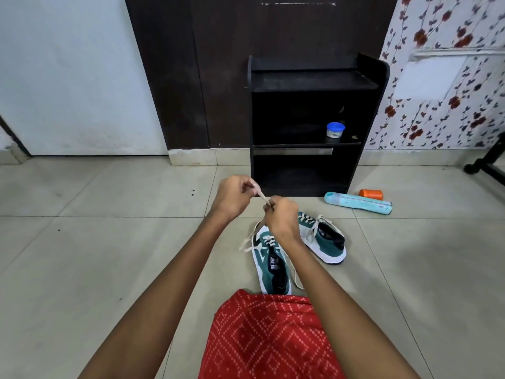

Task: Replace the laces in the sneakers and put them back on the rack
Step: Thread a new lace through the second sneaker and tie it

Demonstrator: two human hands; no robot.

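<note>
- While hovering over a teal-and-white canvas sneaker on the tiled floor, pinching its cream flat shoelace with curled fingers of left hand and right hand.
- Facing a black wooden rack beyond.

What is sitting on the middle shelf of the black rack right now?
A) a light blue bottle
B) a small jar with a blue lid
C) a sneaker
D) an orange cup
B: a small jar with a blue lid stands on the middle shelf of the rack.
</note>
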